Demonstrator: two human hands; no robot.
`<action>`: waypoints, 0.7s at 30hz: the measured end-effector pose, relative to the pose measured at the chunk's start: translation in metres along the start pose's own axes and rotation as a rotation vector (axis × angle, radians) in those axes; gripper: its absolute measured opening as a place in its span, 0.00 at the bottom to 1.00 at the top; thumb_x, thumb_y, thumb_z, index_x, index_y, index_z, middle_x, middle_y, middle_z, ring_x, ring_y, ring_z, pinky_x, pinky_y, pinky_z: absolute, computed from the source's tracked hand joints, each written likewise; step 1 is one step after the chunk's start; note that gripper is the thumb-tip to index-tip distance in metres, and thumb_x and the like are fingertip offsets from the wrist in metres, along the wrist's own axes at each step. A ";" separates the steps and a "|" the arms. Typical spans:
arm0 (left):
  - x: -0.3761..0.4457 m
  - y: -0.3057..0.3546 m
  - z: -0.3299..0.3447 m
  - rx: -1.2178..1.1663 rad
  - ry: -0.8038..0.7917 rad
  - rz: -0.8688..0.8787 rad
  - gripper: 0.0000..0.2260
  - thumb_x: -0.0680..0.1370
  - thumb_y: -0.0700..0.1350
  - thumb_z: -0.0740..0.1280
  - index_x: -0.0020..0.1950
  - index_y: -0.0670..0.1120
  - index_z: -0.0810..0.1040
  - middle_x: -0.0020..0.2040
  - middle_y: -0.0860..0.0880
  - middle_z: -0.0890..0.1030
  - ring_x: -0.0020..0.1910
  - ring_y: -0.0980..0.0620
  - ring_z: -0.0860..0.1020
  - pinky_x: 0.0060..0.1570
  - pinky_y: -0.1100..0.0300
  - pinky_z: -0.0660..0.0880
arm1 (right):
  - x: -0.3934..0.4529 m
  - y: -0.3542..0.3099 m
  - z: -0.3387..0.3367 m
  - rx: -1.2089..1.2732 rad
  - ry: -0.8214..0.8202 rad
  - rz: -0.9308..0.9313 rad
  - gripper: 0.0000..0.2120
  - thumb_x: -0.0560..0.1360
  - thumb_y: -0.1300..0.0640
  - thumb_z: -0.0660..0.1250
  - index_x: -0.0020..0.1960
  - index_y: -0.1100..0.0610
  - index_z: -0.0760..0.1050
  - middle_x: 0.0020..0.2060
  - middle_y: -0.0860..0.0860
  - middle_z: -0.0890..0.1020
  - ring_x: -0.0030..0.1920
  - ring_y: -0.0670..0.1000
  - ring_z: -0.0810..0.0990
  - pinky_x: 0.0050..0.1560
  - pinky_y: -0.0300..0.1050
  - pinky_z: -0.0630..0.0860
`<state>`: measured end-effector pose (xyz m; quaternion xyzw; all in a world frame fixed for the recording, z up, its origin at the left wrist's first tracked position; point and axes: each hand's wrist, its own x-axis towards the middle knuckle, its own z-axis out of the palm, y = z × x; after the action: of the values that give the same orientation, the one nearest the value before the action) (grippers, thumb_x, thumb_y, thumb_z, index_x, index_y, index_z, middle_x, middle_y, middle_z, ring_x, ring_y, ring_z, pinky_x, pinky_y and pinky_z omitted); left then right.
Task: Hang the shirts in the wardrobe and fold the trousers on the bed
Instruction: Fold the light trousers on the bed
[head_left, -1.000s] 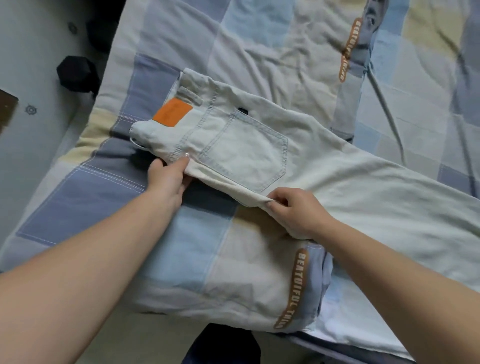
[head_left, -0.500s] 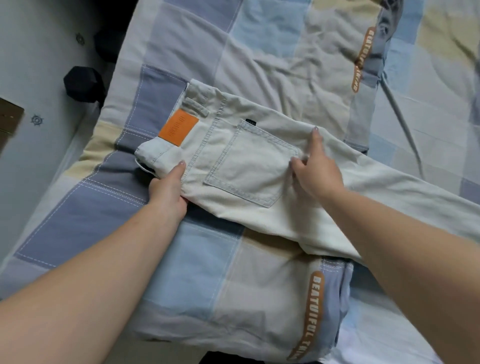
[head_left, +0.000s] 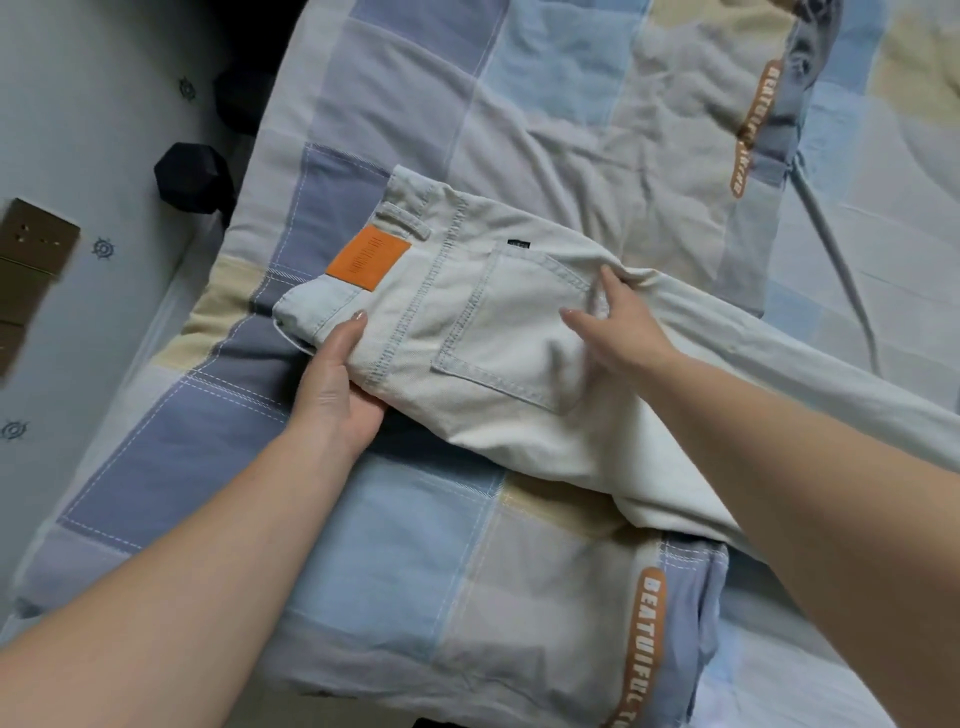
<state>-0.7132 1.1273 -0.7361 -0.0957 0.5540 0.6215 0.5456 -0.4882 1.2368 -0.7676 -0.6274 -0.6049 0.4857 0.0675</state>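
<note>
Pale cream trousers (head_left: 498, 332) lie back side up on the bed (head_left: 171, 467), doubled along their length, with an orange leather patch (head_left: 368, 259) at the waistband and the legs running off to the right. My left hand (head_left: 340, 384) grips the near edge of the waist, thumb on top and fingers underneath. My right hand (head_left: 618, 327) rests flat with spread fingers on the right edge of the back pocket, pressing the cloth down. No shirt is visible.
A patchwork quilt (head_left: 519, 93) in blue, grey and beige covers the bed, with a folded corner (head_left: 467, 623) near me. A black dumbbell (head_left: 192, 176) lies on the pale floor at the left, beside a brown panel (head_left: 31, 254). The bed's left edge runs diagonally.
My right hand let go of the lower seat edge, moved up onto the back pocket and now slides flat over it. My left hand keeps its hold at the waist.
</note>
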 end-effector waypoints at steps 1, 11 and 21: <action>-0.005 0.005 0.003 0.016 -0.031 0.007 0.10 0.77 0.39 0.64 0.57 0.44 0.79 0.53 0.44 0.84 0.54 0.46 0.82 0.56 0.48 0.77 | -0.003 -0.002 -0.001 0.064 0.019 0.009 0.36 0.76 0.50 0.66 0.77 0.58 0.52 0.76 0.53 0.57 0.76 0.50 0.55 0.75 0.47 0.53; -0.104 -0.002 0.089 0.604 -0.423 0.288 0.17 0.67 0.38 0.71 0.56 0.43 0.80 0.53 0.46 0.84 0.55 0.47 0.81 0.54 0.51 0.78 | -0.063 -0.047 -0.046 0.975 -0.176 0.215 0.24 0.75 0.35 0.58 0.69 0.42 0.66 0.72 0.45 0.65 0.73 0.49 0.62 0.69 0.60 0.59; -0.201 -0.145 0.165 1.497 -0.922 0.826 0.15 0.68 0.37 0.72 0.45 0.47 0.69 0.74 0.52 0.64 0.75 0.52 0.60 0.70 0.68 0.57 | -0.130 0.031 -0.199 1.306 -0.323 0.146 0.33 0.72 0.30 0.57 0.62 0.54 0.77 0.52 0.57 0.83 0.52 0.57 0.82 0.54 0.53 0.78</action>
<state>-0.4423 1.1130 -0.6148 0.7313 0.5278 0.2272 0.3675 -0.3028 1.2212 -0.6162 -0.4168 -0.1461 0.8425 0.3085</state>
